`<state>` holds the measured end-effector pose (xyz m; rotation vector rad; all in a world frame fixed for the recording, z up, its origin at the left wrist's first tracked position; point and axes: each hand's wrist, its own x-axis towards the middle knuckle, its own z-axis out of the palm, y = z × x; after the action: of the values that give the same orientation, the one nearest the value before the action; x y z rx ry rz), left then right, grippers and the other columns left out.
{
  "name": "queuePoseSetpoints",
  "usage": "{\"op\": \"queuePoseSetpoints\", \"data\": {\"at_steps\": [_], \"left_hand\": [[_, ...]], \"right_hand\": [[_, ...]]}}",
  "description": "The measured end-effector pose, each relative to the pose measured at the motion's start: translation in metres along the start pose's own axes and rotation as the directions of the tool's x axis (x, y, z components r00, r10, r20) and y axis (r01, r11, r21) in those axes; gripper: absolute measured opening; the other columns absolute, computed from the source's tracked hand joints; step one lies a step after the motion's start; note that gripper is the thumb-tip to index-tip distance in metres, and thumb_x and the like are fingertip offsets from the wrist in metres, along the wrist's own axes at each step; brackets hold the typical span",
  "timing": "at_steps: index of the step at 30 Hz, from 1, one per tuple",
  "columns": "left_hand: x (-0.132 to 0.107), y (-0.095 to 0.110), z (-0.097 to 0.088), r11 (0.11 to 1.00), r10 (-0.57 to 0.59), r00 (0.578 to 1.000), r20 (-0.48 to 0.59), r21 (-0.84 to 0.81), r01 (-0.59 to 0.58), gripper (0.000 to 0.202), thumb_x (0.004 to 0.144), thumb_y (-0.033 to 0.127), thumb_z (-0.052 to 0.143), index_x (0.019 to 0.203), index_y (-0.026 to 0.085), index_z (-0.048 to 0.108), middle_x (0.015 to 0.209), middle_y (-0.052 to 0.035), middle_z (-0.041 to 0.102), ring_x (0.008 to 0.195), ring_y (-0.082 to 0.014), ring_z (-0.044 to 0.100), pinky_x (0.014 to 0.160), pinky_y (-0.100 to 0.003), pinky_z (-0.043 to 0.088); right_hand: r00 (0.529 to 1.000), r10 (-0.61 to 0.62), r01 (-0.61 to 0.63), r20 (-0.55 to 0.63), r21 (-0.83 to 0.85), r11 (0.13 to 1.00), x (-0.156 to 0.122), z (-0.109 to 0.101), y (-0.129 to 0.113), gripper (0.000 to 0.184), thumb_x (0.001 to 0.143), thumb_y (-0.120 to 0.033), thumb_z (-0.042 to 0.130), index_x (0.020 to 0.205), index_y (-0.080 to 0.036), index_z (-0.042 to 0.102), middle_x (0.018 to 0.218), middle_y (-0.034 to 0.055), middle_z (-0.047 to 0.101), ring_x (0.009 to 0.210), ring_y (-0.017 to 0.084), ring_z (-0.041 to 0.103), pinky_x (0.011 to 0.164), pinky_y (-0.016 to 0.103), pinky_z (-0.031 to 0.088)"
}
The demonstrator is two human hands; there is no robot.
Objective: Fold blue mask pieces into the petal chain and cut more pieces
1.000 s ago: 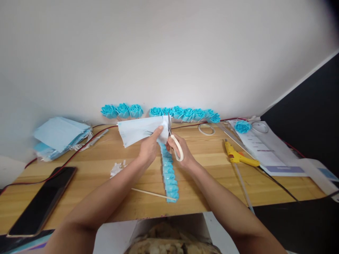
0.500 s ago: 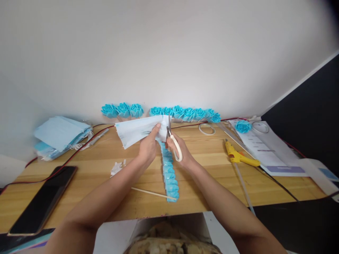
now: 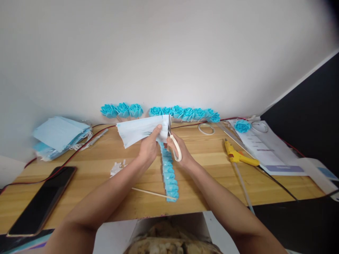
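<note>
My left hand (image 3: 150, 144) is closed on a pale blue-white face mask (image 3: 137, 128), unfolded into a flat sheet, with the thumb pressed on its front. White-handled scissors (image 3: 176, 150) are in my right hand (image 3: 184, 153), their blades upright along the sheet's right edge. From this angle the blades look nearly closed. Below both hands a strip of overlapping blue folded petals (image 3: 170, 176) runs down the table, its top end hidden behind the hands. A thin wooden stick (image 3: 152, 193) reaches across the strip's lower end.
Blue fabric flowers (image 3: 177, 112) line the wall. A stack of masks (image 3: 59, 132) and a phone (image 3: 42, 201) lie left, beside white scraps (image 3: 116, 169). At right are a yellow glue gun (image 3: 239, 157), a tape ring (image 3: 206, 128) and a paper sheet (image 3: 265, 151) with one flower (image 3: 242, 126).
The scissor blades have drawn closer together at the sheet's right edge. The sheet and my left hand have shifted very slightly right.
</note>
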<state>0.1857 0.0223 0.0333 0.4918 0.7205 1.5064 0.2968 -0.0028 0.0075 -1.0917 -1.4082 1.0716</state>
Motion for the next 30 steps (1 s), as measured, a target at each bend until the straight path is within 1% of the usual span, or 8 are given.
{"op": "queuePoseSetpoints", "data": {"at_steps": [4,9,13,18,21,24,27,30], "left_hand": [[-0.001,-0.001,-0.001,0.999,0.023,1.0,0.014,0.024,-0.023,0.038,0.065,0.021,0.088,0.098,0.014,0.071,0.105,-0.0069,0.076,0.118,-0.0239,0.065,0.105,-0.033,0.045],[0.0,-0.003,-0.002,0.997,0.056,0.998,0.019,0.042,-0.057,0.037,0.065,0.02,0.087,0.098,0.016,0.07,0.107,-0.0064,0.076,0.122,-0.0237,0.063,0.107,-0.033,0.045],[0.001,-0.004,-0.003,0.995,0.06,0.998,0.015,0.082,-0.061,0.034,0.064,0.025,0.088,0.091,0.017,0.069,0.091,-0.0041,0.076,0.12,-0.0248,0.064,0.105,-0.033,0.047],[0.003,-0.005,-0.006,0.991,0.06,0.998,0.021,0.119,-0.062,0.035,0.058,0.033,0.091,0.079,0.016,0.068,0.083,-0.0041,0.074,0.107,-0.0261,0.068,0.098,-0.033,0.049],[0.005,-0.005,-0.007,0.991,0.059,0.998,0.032,0.12,-0.062,0.037,0.056,0.034,0.091,0.078,0.016,0.069,0.082,-0.0037,0.074,0.098,-0.0238,0.069,0.093,-0.032,0.05],[0.008,-0.005,-0.009,0.987,0.076,0.996,0.052,0.137,-0.083,0.034,0.059,0.032,0.09,0.081,0.016,0.07,0.087,-0.0035,0.074,0.093,-0.021,0.069,0.089,-0.03,0.05],[0.01,-0.005,-0.011,0.982,0.052,0.997,0.064,0.177,-0.062,0.028,0.062,0.031,0.088,0.076,0.016,0.069,0.082,-0.0038,0.074,0.09,-0.0217,0.07,0.088,-0.031,0.051],[0.013,-0.004,-0.013,0.983,0.029,0.998,0.057,0.179,-0.038,0.027,0.062,0.032,0.088,0.07,0.017,0.067,0.072,-0.0028,0.072,0.093,-0.0244,0.071,0.092,-0.033,0.052]], "right_hand": [[1.0,0.015,-0.015,-0.004,-0.019,1.0,-0.001,0.0,-0.004,0.045,0.082,-0.066,0.06,0.078,-0.022,0.05,0.067,-0.0003,0.05,0.062,0.015,0.042,0.056,0.029,0.035],[0.999,0.034,-0.035,-0.022,-0.03,0.999,-0.001,0.0,-0.006,0.045,0.082,-0.066,0.058,0.076,-0.023,0.049,0.065,0.0,0.049,0.061,0.015,0.042,0.055,0.03,0.035],[0.999,0.031,-0.031,-0.008,-0.021,0.999,-0.001,-0.001,-0.005,0.046,0.081,-0.067,0.059,0.075,-0.023,0.049,0.064,-0.0002,0.049,0.059,0.015,0.041,0.054,0.03,0.034],[0.999,0.052,-0.052,0.0,0.004,0.999,0.0,-0.001,0.0,0.046,0.079,-0.067,0.062,0.077,-0.023,0.05,0.064,-0.0007,0.049,0.059,0.015,0.042,0.055,0.03,0.034],[0.999,0.049,-0.049,0.008,0.01,0.999,0.001,0.0,0.003,0.046,0.079,-0.067,0.062,0.077,-0.023,0.051,0.064,-0.001,0.049,0.059,0.015,0.042,0.055,0.03,0.034],[0.999,0.033,-0.033,0.024,0.009,0.999,0.001,0.0,0.006,0.047,0.079,-0.068,0.062,0.077,-0.022,0.052,0.064,-0.0013,0.048,0.059,0.015,0.041,0.055,0.029,0.033],[0.999,0.016,-0.018,0.05,0.029,0.999,0.002,-0.001,0.009,0.048,0.081,-0.069,0.061,0.079,-0.022,0.053,0.065,-0.0014,0.048,0.059,0.014,0.041,0.055,0.029,0.032],[0.996,-0.008,0.004,0.083,0.047,0.999,0.002,-0.001,0.011,0.049,0.083,-0.07,0.059,0.081,-0.021,0.054,0.069,-0.0008,0.05,0.062,0.014,0.043,0.056,0.029,0.032]]}}
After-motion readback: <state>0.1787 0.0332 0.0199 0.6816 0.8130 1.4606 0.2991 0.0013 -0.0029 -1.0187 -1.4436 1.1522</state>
